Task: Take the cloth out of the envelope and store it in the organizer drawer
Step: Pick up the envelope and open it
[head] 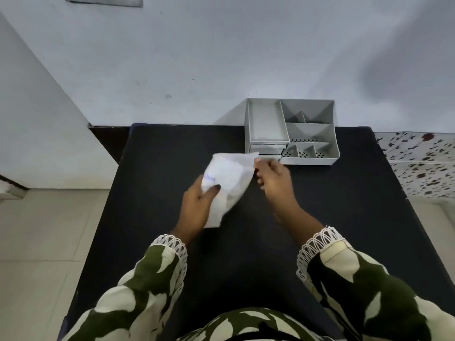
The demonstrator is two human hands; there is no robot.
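A white envelope (227,180) with blue writing is held above the black table (160,168). My left hand (197,205) grips its lower part, thumb on the front. My right hand (273,178) pinches the envelope's upper right corner, near its flap. The cloth is not visible; I cannot tell whether it is inside. The grey organizer (290,131) stands at the table's far edge, just beyond my right hand. Its small drawers (267,150) sit at the lower left front, and they look closed.
The organizer has several open compartments on top. A pale wall rises behind the table. A speckled patterned surface (418,163) lies to the right. Tiled floor (49,242) shows on the left.
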